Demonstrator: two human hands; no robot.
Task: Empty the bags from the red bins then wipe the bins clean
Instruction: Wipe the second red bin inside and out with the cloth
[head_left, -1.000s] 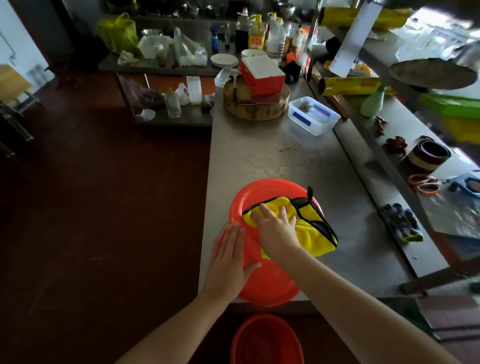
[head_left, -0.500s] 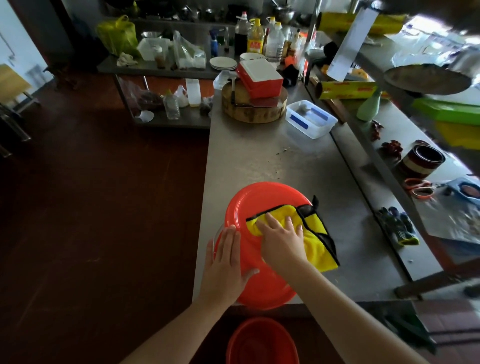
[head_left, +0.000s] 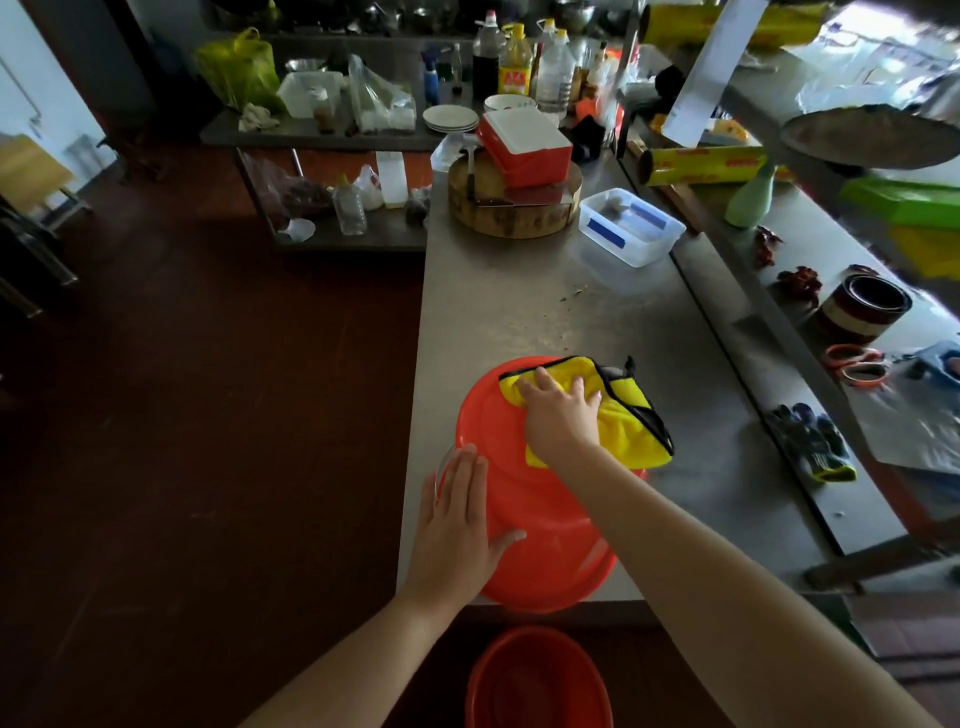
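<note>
While the upturned red bin (head_left: 540, 525) stands at the steel counter's (head_left: 519, 312) near corner, the left hand (head_left: 457, 530) lies flat on its near-left side. The right hand (head_left: 563, 415), fingers spread, presses a yellow cloth (head_left: 631, 426) at its far edge, so most of the base lies nearer the body.

Bare left forearm (head_left: 353, 660) runs in from the near edge to left grip (head_left: 457, 525), flat palm-down, fingers straight together, thumb splayed right; bare right forearm (head_left: 727, 597) slants from near right to right grip (head_left: 561, 415), farther off, palm-down, fingers spread.
</note>
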